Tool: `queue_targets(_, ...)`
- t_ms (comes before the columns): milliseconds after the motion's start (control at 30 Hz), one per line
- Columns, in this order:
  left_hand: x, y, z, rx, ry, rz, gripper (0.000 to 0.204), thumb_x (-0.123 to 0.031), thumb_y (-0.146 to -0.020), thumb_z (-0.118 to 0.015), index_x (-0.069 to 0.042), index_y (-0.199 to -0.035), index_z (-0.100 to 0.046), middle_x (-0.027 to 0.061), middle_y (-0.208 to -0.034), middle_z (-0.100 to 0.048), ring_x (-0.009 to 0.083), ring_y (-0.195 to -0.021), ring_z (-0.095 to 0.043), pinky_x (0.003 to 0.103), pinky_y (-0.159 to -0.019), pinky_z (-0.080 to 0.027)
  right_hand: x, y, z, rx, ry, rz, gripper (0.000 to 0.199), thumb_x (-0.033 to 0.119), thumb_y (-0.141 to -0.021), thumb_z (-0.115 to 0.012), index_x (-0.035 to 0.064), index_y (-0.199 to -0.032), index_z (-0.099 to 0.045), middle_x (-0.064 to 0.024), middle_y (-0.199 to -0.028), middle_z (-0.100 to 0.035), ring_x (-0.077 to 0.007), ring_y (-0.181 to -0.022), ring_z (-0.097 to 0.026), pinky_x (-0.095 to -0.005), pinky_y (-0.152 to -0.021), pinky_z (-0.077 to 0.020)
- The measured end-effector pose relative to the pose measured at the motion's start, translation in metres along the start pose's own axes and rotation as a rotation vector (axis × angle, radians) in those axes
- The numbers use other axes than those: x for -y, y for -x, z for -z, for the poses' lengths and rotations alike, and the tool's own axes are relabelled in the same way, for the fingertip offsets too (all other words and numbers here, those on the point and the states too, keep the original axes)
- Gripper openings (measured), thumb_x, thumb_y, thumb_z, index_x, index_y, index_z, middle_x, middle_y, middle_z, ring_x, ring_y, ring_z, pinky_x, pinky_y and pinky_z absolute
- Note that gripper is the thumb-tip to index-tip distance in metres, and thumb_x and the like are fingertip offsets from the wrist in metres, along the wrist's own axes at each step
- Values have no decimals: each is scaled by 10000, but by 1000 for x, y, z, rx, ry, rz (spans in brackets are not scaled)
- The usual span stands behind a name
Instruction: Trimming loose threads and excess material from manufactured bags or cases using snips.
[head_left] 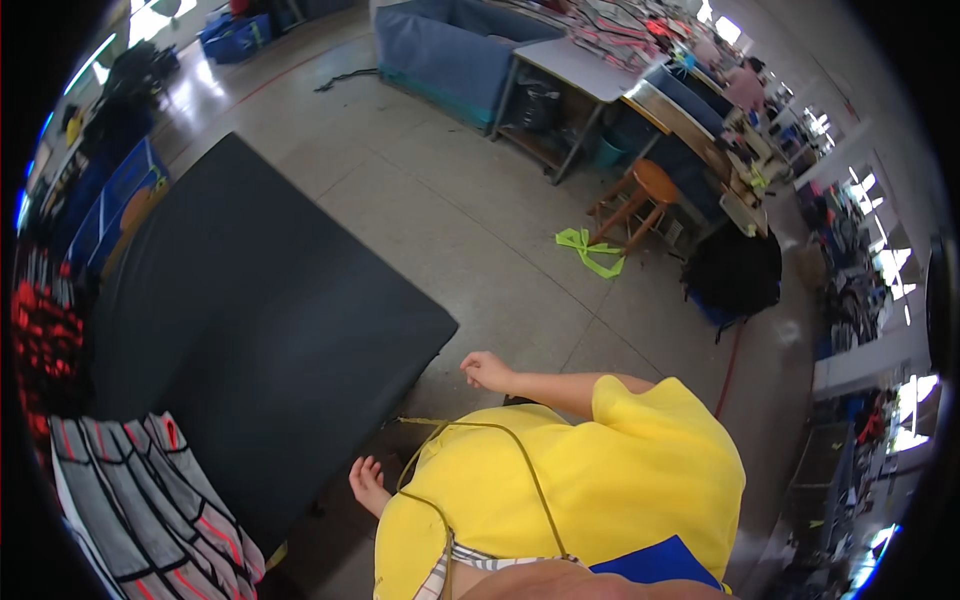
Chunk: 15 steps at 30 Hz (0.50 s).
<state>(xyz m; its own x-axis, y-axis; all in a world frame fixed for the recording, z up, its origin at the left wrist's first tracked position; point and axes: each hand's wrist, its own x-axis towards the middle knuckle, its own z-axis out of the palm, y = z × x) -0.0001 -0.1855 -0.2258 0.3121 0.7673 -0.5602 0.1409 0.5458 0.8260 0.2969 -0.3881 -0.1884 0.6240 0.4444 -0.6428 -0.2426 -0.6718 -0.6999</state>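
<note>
Bright daylight w/ window glare at right, sharp centre, heavy fisheye bending + dark rim.

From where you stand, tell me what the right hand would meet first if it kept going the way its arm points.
The right hand points left toward the black table, so it would probably meet the table's near corner first. Depth is hard to judge; it may pass just beside the edge.

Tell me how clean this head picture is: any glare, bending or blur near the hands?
Head view: fisheye bends the black table edges and blacks out the corners; windows at right blow out white; glare streaks the floor top left. Left hand and right hand are evenly lit, only slightly soft.
</note>
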Motion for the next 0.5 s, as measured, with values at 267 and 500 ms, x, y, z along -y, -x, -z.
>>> queue_targets(267, 19, 13, -236, 452, -342, -39, 173, -150, -991, -501, -58, -1077, -619, 32, -933, -684, 80, -764, -619, 205, -679, -469, -140, 47, 165, -25, -241, 5, 168, 106, -925, -539, 5, -1034, -618, -50, -782, -652, -116, -653, -611, -268, -613, -497)
queue_targets(500, 99, -12, -298, 717, -761, 19, 133, -108, -936, -569, -38, -980, -672, 42, -854, -699, 111, -721, -636, 225, -627, -478, -214, 49, 278, -402, -429, -183, 188, 157, -925, -548, 20, -1018, -638, -46, -801, -664, -120, -646, -603, -263, -591, -492)
